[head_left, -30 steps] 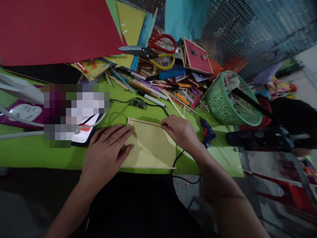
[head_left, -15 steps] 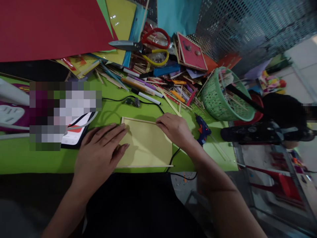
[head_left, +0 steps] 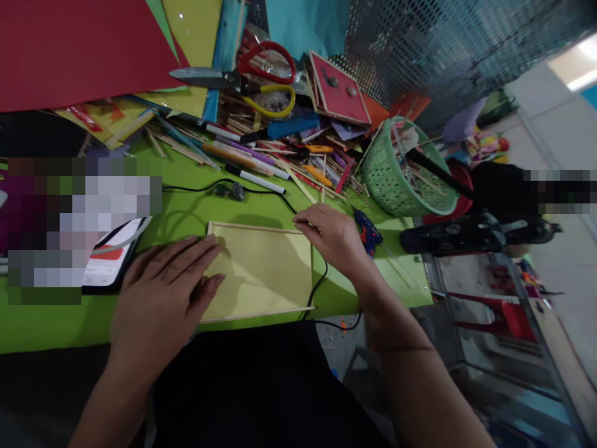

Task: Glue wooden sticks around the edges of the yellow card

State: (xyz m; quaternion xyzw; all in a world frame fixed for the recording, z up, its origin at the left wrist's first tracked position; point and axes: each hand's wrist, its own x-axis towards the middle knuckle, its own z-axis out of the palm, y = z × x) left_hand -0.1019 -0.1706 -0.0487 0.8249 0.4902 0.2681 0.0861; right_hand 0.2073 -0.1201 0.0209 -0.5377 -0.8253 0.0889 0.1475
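Yellow, strip-edged sheet [head_left: 261, 267] lies on a green table [head_left: 56, 326]. Left hand [head_left: 158, 292] is flat over its left end, clasping nothing. Right hand [head_left: 333, 236] bunches fingertips at its far-right corner; whether gripping, I cannot tell. Beyond that corner, a green basket [head_left: 385, 177] holds thin sticks [head_left: 433, 182].
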